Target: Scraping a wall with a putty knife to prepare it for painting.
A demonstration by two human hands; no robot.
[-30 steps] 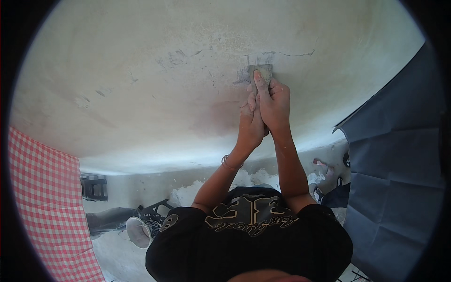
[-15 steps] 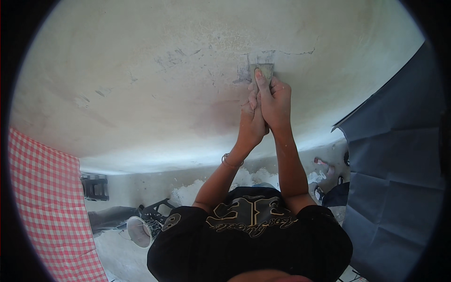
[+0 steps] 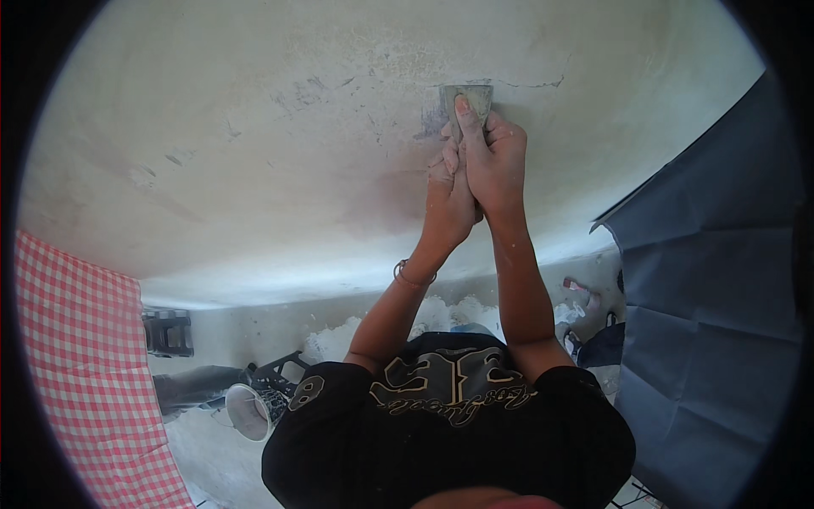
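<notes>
A wide-bladed scraper (image 3: 479, 96) lies flat against a pale wall (image 3: 280, 187), its blade edge pointing up along a thin crack. My right hand (image 3: 498, 163) is closed on it, the thumb pressed on the blade. Just below and to the left, my left hand (image 3: 449, 204) is closed around the lower end; the handle is mostly hidden by both hands. The fingers are dusty with white powder. Around the blade the wall shows grey scraped patches, and more scuffs and flaking run off to the left.
A red-and-white checked cloth (image 3: 85, 356) hangs at left, a dark grey sheet (image 3: 712, 280) at right. Below stand a bucket (image 3: 248, 414) and black stools (image 3: 170, 333). White debris (image 3: 335, 343) lies along the wall's foot. Other people's legs (image 3: 199, 386) show at both sides.
Both hands have pushed the scraper a short way up the wall, so its blade now covers part of the grey patch and reaches the crack's level. The grip looks the same.
</notes>
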